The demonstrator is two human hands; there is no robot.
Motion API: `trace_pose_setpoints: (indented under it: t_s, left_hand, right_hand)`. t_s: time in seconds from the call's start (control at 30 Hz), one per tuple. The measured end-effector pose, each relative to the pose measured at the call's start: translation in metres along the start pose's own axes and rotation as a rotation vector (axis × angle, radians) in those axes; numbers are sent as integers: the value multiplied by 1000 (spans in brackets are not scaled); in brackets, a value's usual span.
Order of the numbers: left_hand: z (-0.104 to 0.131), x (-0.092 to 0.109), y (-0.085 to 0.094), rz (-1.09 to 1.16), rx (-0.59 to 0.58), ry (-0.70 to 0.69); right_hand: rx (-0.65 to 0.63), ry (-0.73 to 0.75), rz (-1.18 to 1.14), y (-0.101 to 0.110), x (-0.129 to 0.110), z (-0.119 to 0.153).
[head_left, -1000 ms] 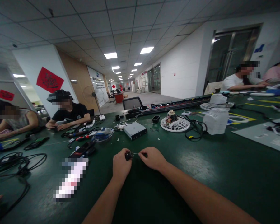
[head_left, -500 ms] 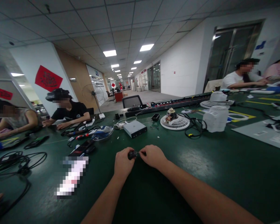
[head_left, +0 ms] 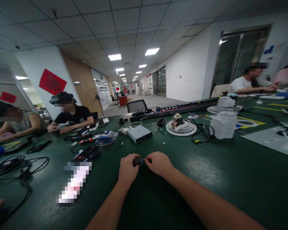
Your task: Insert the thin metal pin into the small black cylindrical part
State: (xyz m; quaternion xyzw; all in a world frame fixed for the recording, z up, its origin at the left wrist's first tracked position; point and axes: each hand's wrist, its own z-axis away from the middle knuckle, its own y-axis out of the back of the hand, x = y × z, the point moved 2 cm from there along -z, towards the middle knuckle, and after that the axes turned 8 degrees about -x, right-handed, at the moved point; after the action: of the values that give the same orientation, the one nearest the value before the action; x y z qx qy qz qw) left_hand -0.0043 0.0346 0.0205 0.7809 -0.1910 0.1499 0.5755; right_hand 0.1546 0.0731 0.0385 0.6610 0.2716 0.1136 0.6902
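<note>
Above the green tabletop, my left hand (head_left: pixel 128 170) is closed around a small black cylindrical part (head_left: pixel 137 161), whose exact kind I cannot make out. Facing it, my right hand (head_left: pixel 161 164) pinches a small dark piece (head_left: pixel 148 160) between thumb and fingers. Something thin spans the short gap between the two pieces, too small to name. Beyond my hands lies a grey box-shaped drive (head_left: pixel 139 134). A small black open box (head_left: pixel 161 122) and a round white fan grille (head_left: pixel 181 128) with a motor on it stand farther back.
On the green table (head_left: pixel 172 198), a white plastic housing (head_left: pixel 223 125) and black cable (head_left: pixel 201 135) lie to the right, near a grey panel (head_left: pixel 261 137). Coiled cables (head_left: pixel 19 166) and a phone-like device (head_left: pixel 86 154) are on the left. Co-workers sit at both sides.
My right hand has drawn slightly away from the left, and the gap between the two pieces looks a little wider. The whole view has shifted slightly downward.
</note>
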Motion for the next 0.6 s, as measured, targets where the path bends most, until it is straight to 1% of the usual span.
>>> trace_pose_setpoints:
  t_s: [0.1,0.2,0.27,0.37,0.43,0.5,0.6]
  left_hand:
    - [1,2,1,-3,-5,2]
    - [1,0,2,5,6,18]
    - [0,-2,3,25,17,16]
    - [-1,-4,2,54,31,-5]
    - [-1,-4,1,53,15,-14]
    - [-1,-3,-1,42,-12,-19]
    - [0,-1,-1,21,-28,-30]
  right_hand:
    - [-30,7,15,-2,1,-1]
    - [-14,71,5,-4,2,-1]
    - [-13,92,-44,-5,3,-2]
    - [-19,86,-140,-7,6,-4]
    - [-5,81,-165,-8,8,-5]
    - [5,61,-152,-8,10,-6]
    - [-24,35,-108,-9,11,-7]
